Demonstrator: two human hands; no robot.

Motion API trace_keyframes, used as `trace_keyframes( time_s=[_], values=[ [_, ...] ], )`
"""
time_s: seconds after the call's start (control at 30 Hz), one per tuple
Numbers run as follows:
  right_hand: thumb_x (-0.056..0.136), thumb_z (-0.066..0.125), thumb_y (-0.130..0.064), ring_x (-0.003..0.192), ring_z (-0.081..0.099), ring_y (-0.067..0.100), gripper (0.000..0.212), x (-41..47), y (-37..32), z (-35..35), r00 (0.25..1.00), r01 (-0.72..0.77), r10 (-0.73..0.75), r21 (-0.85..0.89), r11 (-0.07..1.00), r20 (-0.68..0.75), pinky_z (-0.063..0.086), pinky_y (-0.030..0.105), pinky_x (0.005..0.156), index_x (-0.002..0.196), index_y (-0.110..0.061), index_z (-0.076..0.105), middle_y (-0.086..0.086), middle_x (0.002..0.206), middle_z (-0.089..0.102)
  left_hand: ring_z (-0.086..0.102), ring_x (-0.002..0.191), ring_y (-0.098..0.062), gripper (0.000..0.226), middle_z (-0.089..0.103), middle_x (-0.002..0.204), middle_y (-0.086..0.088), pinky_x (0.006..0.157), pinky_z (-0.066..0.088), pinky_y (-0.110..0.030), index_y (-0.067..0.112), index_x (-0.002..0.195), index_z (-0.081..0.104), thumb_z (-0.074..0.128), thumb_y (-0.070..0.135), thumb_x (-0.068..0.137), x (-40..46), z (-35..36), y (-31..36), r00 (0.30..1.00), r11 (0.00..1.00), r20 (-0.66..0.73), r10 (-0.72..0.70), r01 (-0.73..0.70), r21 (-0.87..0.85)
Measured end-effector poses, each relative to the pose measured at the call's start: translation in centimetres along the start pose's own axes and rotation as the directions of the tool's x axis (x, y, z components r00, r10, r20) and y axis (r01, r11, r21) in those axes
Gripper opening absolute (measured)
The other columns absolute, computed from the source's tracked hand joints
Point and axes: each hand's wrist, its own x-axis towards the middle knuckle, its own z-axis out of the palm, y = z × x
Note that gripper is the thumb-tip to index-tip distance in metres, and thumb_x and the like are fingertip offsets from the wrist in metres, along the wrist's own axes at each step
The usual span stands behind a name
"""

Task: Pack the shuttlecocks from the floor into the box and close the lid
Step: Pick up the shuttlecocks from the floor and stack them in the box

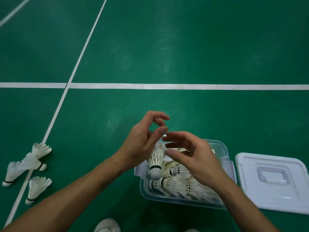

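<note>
From the head camera, both hands are over the clear plastic box (184, 200), which sits open on the green floor (167, 47).

The left hand (142, 141) has its fingers curled. A white shuttlecock (156, 162) hangs just under its thumb, feathers up and round cork tip down, right above the near left corner of the box. The feathers touch the left palm and the thumb side. The pictures do not show for sure if the left fingers squeeze it or if it only leans on them.

The right hand (192, 154) is just to the right of the shuttlecock. Its fingers are spread and a little bent, and they hold nothing. The right thumb tip is just beside the feathers, maybe touching them.

Under the right fingers the box is full of many more packed shuttlecocks (180, 183), lying on their sides in a pile.

To the right of the right hand, the white lid (274, 183) lies flat on the floor, just beside the box. It has a handle in the middle.

Far to the left of the left fingers, three loose shuttlecocks (36, 157) lie on the floor by a white line (80, 54).

Near the bottom edge, below the arms, a white shoe (107, 226) shows.
</note>
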Motion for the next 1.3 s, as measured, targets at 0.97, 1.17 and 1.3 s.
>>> trace_keyframes(
  time_s=[0.97,1.17,1.3],
  values=[
    [0.089,0.083,-0.024,0.073,0.067,-0.003,0.013,-0.4,4.9,1.7,0.942,-0.180,0.010,-0.480,0.859,-0.335,0.061,0.022,0.071,0.086,-0.028,0.070,-0.016,0.077,0.070,0.051,0.087,-0.015,0.045,0.077,0.099,0.018,0.072,0.034,-0.036,0.035,0.112,0.077,0.077,0.066,0.079,-3.1,2.3,-4.7,0.983,0.496,0.185,0.001,-0.161,0.853],
    [0.086,0.085,-0.026,0.071,0.067,-0.002,0.016,0.8,6.3,1.9,0.930,-0.266,0.082,-0.505,0.821,-0.358,0.063,0.032,0.069,0.082,-0.031,0.071,-0.017,0.076,0.070,0.046,0.084,-0.014,0.040,0.076,0.090,0.020,0.076,0.036,-0.038,0.039,0.107,0.078,0.067,0.071,0.085,-2.4,3.1,-5.0,0.981,0.497,0.172,-0.085,-0.108,0.861],
    [0.085,0.086,-0.032,0.080,0.069,-0.004,0.013,1.3,6.6,1.7,0.947,-0.270,0.142,-0.472,0.839,-0.288,0.064,0.031,0.077,0.092,-0.031,0.075,-0.018,0.084,0.073,0.045,0.085,-0.015,0.039,0.075,0.088,0.019,0.076,0.035,-0.039,0.038,0.104,0.078,0.064,0.071,0.087,-2.3,3.3,-5.2,0.982,0.493,0.163,-0.092,-0.098,0.865]
  ],
)
